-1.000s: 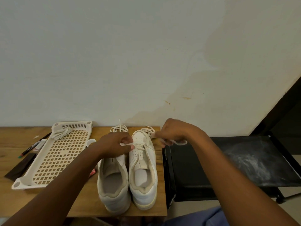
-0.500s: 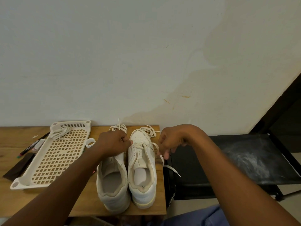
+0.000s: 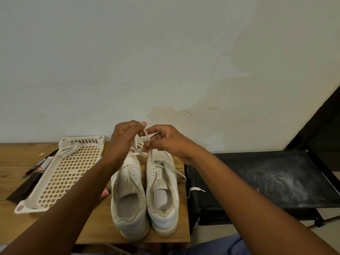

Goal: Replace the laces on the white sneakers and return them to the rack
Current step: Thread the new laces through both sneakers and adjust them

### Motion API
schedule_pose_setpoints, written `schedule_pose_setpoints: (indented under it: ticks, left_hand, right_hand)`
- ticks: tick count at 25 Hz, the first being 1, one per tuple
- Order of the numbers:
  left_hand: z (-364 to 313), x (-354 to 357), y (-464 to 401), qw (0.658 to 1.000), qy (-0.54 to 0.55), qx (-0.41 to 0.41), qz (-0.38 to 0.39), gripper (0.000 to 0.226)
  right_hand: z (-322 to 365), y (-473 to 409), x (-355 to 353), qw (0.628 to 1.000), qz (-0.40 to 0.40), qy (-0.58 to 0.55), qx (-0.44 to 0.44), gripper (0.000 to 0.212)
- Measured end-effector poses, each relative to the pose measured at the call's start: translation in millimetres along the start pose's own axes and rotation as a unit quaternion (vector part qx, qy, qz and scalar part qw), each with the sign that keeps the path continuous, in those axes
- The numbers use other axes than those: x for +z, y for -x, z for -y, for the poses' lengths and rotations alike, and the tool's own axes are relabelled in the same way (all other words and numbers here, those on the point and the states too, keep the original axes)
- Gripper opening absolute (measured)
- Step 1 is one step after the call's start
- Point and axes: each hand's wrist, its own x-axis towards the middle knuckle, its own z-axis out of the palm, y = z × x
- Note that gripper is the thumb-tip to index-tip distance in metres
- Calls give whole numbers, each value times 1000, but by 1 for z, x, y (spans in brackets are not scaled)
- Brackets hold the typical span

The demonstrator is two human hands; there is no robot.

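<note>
On the wooden table [image 3: 16, 159], two white sneakers stood side by side with their heels toward me. The left sneaker [image 3: 128, 196] touched the right sneaker [image 3: 162, 192] along the inner side. The right sneaker sat at the table's right edge.

Above the toes of the sneakers, my left hand [image 3: 125, 137] and my right hand [image 3: 165, 139] met close together. Both hands were closed on a white lace [image 3: 146, 136]. My left thumb and forefinger pinched its upper part. My right fingers held it just below. The lace ran down from my hands into the eyelets of the right sneaker. One loose end [image 3: 196, 189] hung over the right edge of the table, beside the right sneaker.

To the left of the sneakers, a cream perforated rack [image 3: 60, 179] lay flat on the table. A bundle of laces [image 3: 70, 149] rested in the far corner of the rack. Left of the rack lay a marker [image 3: 34, 168] and a dark flat strip [image 3: 24, 188]. A small red item [image 3: 104, 193] showed between the rack and the left sneaker; I could not tell what it was.

To the right of the table stood a black stand [image 3: 276, 181] with a dusty top.
</note>
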Motion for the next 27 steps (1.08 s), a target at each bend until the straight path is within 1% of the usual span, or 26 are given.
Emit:
schedule_pose_setpoints:
  ticks: [2, 4, 6, 7, 8, 9, 10, 11, 12, 13, 14, 15, 17, 18, 19, 20, 21, 22, 23, 24, 25, 26, 27]
  left_hand:
    - [-2, -5, -2, 997, 61, -22, -50, 37]
    - [-6, -11, -3, 982, 159, -61, -85, 41]
    - [-8, -16, -3, 964, 238, -85, -81, 52]
    - [-7, -17, -4, 965, 237, -83, -72, 51]
    - [-7, -16, -3, 976, 198, -69, -55, 48]
    - [-6, -14, -2, 989, 135, -43, -34, 47]
    - [-5, -10, -1, 998, 65, -14, -12, 47]
    - [-4, -6, 1, 1000, 7, 11, 6, 47]
    - [-2, -3, 2, 999, -30, 29, 20, 48]
    - [-1, -2, 3, 997, -50, 41, 29, 48]
    - [1, -3, 3, 996, -62, 48, 29, 49]
    - [2, -6, 2, 997, -64, 48, 22, 48]
    - [4, -14, -2, 999, -21, 23, -13, 48]
    - [4, -16, -4, 999, 4, 8, -35, 49]
    - [3, -17, -4, 998, 19, -3, -52, 51]
    - [2, -16, -4, 998, 21, -7, -55, 51]
    - [1, -15, -3, 999, 12, -6, -43, 51]
    - [2, -13, -3, 1000, -4, -2, -17, 50]
    - [3, -11, -2, 1000, -23, 1, 15, 49]
    - [6, -9, -2, 998, -41, 1, 46, 49]
    - [8, -8, -1, 996, -57, -1, 67, 48]
    - [9, -8, 0, 995, -70, -2, 77, 48]
    - [9, -8, 1, 994, -79, -1, 77, 48]
  right_hand:
    - [3, 1, -4, 998, -56, -30, -14, 15]
    - [-2, -1, -13, 989, -143, -48, 8, 14]
    - [-11, -3, -20, 972, -229, -25, 45, 11]
    - [-14, -4, -21, 967, -251, 13, 46, 13]
    - [-17, -5, -19, 968, -241, 61, 29, 23]
    - [-16, -5, -14, 973, -206, 103, -2, 34]
    - [-12, -5, -7, 975, -169, 136, -40, 37]
    - [-8, -7, 0, 972, -147, 165, -81, 30]
    - [-6, -8, 6, 962, -147, 199, -115, 18]
    - [-5, -10, 8, 948, -163, 236, -135, 11]
    - [-5, -11, 6, 938, -187, 258, -138, 14]
    - [-8, -11, 1, 935, -219, 251, -121, 17]
    - [-12, -9, -15, 938, -306, 156, -55, 22]
    - [-16, -7, -23, 929, -352, 113, -16, 22]
    - [-21, -6, -30, 918, -383, 101, 13, 19]
    - [-22, -3, -32, 911, -389, 136, 19, 20]
    - [-24, -3, -31, 915, -359, 182, 5, 31]
    - [-25, -4, -26, 930, -301, 211, -25, 41]
    - [-22, -6, -18, 943, -237, 225, -57, 41]
    - [-17, -5, -7, 951, -179, 235, -86, 31]
    - [-14, -6, 2, 950, -144, 254, -106, 19]
    - [-11, -6, 8, 944, -138, 278, -116, 13]
    - [-12, -7, 11, 935, -155, 296, -119, 16]
